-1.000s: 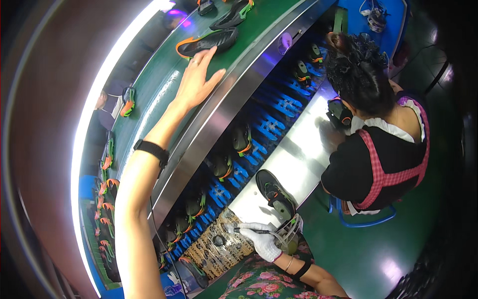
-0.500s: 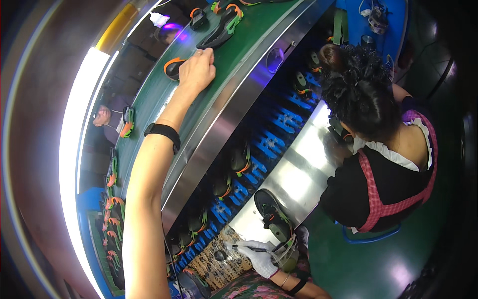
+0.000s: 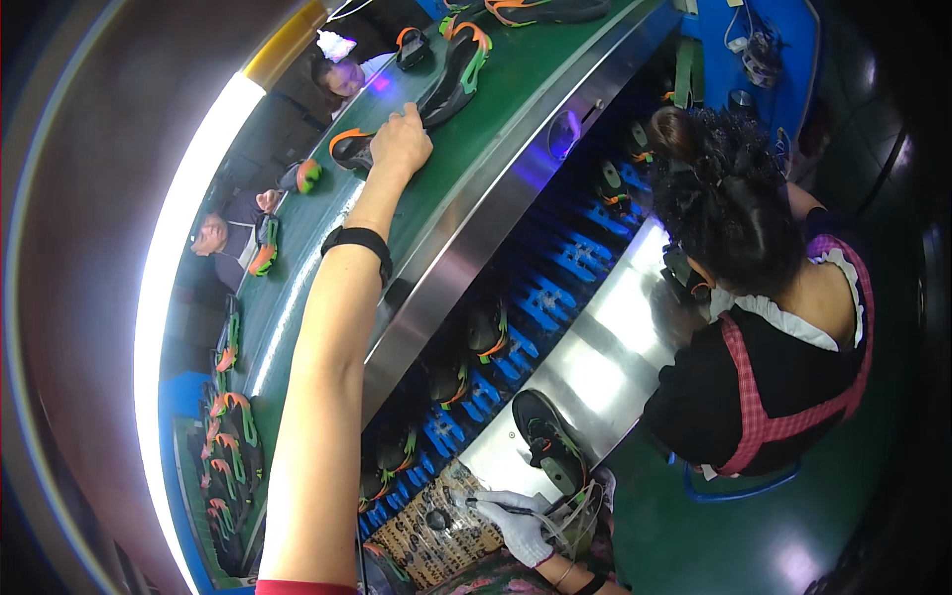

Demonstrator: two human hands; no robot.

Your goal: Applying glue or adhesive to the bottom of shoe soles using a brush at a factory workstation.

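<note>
My bare left hand (image 3: 402, 142), with a black band on the wrist, reaches up over the green conveyor belt. Its fingers are curled closed on a black shoe with an orange heel piece (image 3: 349, 146); the far part of that shoe hides behind the hand. A longer black shoe with orange and green trim (image 3: 456, 84) lies beside the fingertips. In a white glove, my right hand (image 3: 518, 524) grips a thin dark stick-like tool (image 3: 493, 506) low over the worktop. White cords hang by this hand. Next to it a black shoe (image 3: 543, 436) rests near the metal bench edge.
Below the conveyor (image 3: 496, 129) runs a dark rack with blue holders (image 3: 545, 297), several shoes in it. A patterned worn board (image 3: 426, 531) lies by my right hand. A co-worker (image 3: 764, 297) sits at right, and others stand across the belt. A bright tube light (image 3: 164, 327) curves at left.
The view has shifted, so most things sit lower and further right. My left hand stays at the shoe. Across the belt, a worker's hand now appears beside an orange-and-green shoe. My right hand holds the same tool.
</note>
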